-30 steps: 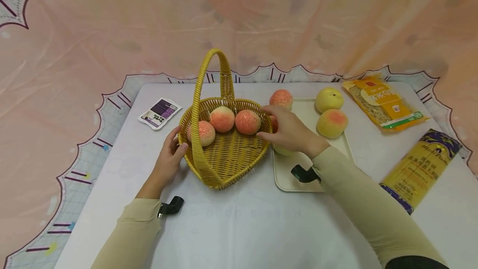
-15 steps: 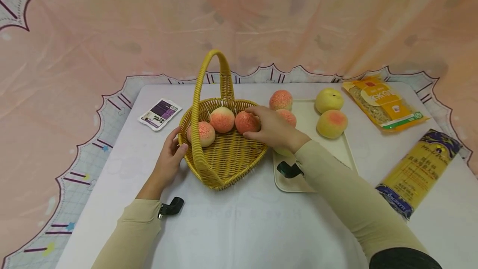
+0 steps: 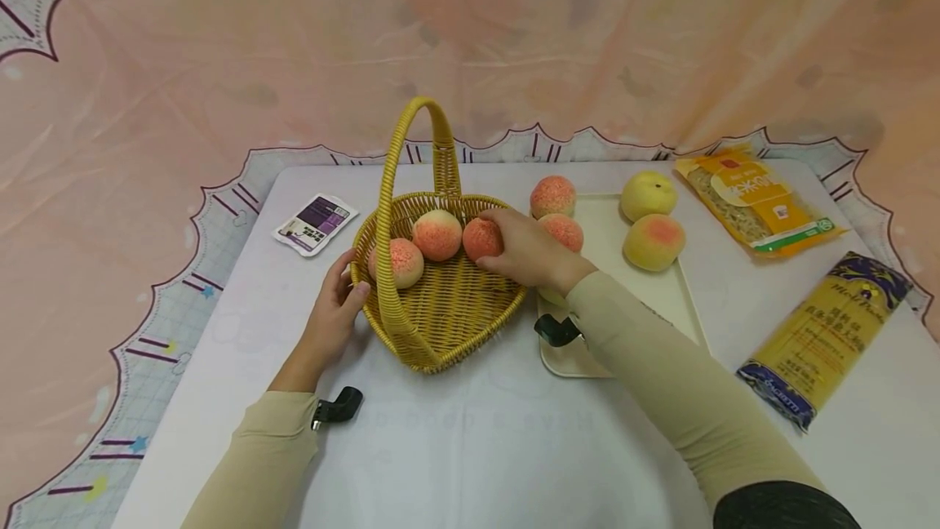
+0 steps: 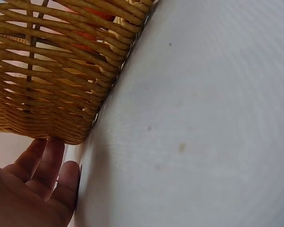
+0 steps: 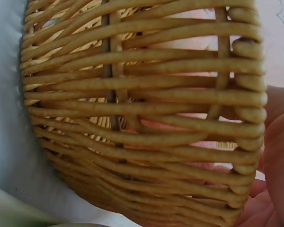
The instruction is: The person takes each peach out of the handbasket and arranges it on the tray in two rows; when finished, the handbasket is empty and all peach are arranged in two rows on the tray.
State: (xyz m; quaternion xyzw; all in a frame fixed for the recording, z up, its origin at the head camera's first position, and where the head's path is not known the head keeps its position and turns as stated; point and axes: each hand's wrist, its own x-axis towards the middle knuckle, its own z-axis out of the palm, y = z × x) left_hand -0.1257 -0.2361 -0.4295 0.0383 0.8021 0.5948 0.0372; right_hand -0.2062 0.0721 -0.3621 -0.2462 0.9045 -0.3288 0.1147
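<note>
In the head view a yellow wicker basket (image 3: 463, 308) with a tall arched handle holds three pinkish-orange peaches. My left hand (image 3: 330, 321) grips its left rim; the left wrist view shows several fingers (image 4: 52, 161) against the outside of the weave. Over the right rim reaches my right hand (image 3: 525, 247), its fingers and thumb round a reddish peach (image 3: 480, 240) inside the basket. Two other peaches, one pale orange (image 3: 437, 235) and one (image 3: 406, 263) partly behind the handle, lie to its left. In the right wrist view the basket wall (image 5: 146, 104) hides most of that hand.
A cream tray (image 3: 627, 317) stands right of the basket, with reddish peaches (image 3: 553, 197) and yellow peaches (image 3: 654, 242) on or beside it. Farther right lie an orange-labelled food packet (image 3: 760, 202) and a spaghetti packet (image 3: 826, 341). A small purple-and-white sachet (image 3: 316, 224) lies at left.
My right hand has moved left from the basket's right rim onto the reddish peach inside, uncovering a peach by the tray. The left hand and basket stay put.
</note>
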